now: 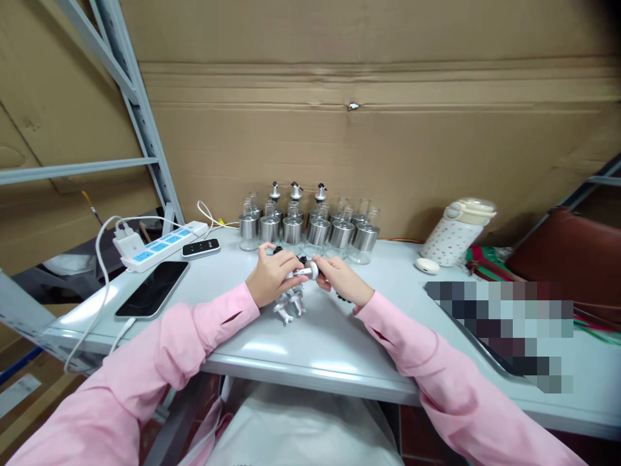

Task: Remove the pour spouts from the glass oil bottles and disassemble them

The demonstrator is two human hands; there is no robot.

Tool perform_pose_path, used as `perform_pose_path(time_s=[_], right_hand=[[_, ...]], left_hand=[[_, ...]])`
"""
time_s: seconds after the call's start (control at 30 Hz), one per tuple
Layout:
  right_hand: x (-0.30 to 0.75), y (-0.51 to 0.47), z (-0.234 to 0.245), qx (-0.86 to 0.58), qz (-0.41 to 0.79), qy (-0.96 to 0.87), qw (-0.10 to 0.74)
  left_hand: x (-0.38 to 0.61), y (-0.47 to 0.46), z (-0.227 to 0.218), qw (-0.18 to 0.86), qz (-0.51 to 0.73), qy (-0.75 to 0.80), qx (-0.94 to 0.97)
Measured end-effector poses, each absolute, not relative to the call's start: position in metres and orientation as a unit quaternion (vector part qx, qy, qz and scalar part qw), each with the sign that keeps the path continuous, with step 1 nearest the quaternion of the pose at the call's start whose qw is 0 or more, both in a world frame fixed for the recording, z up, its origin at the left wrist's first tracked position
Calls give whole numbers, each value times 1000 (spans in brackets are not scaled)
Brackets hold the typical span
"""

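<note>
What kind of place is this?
Probably a warehouse packing bench: metal racking, cardboard sheets behind, rows of identical glass bottles on the table. Left hand and right hand hold a spout.

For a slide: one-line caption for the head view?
Left hand and right hand hold a pourer spout above a grey table, before rows of glass bottles.
</note>
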State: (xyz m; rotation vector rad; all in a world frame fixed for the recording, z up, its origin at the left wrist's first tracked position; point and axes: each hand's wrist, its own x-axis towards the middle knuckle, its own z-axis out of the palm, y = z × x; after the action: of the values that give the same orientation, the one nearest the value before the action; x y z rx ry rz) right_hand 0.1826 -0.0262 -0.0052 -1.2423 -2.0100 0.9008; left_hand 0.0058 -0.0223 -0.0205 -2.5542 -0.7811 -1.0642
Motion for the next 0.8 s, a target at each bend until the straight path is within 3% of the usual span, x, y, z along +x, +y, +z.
perform_pose_path(time_s=[0.13,0.47,0.53,0.7,0.8], right_hand=[[174,-32,-5,-479,304,-767,299],[171,-35,-7,-502,217,-739,393],[168,-37,-7,-484,265,-714,431],[160,-45,-1,-401,522,-575,486],[158,-48,2,-382,578,-523,496]], left_hand=[[5,-19,-24,128,-343,-272,-890],[8,-20,-24,54,-329,-268,-904],[8,-20,-22,13,-346,-292,-892],[8,-19,-15,-59,-384,-333,-859],[10,-17,-10,-98,-394,-342,-848]])
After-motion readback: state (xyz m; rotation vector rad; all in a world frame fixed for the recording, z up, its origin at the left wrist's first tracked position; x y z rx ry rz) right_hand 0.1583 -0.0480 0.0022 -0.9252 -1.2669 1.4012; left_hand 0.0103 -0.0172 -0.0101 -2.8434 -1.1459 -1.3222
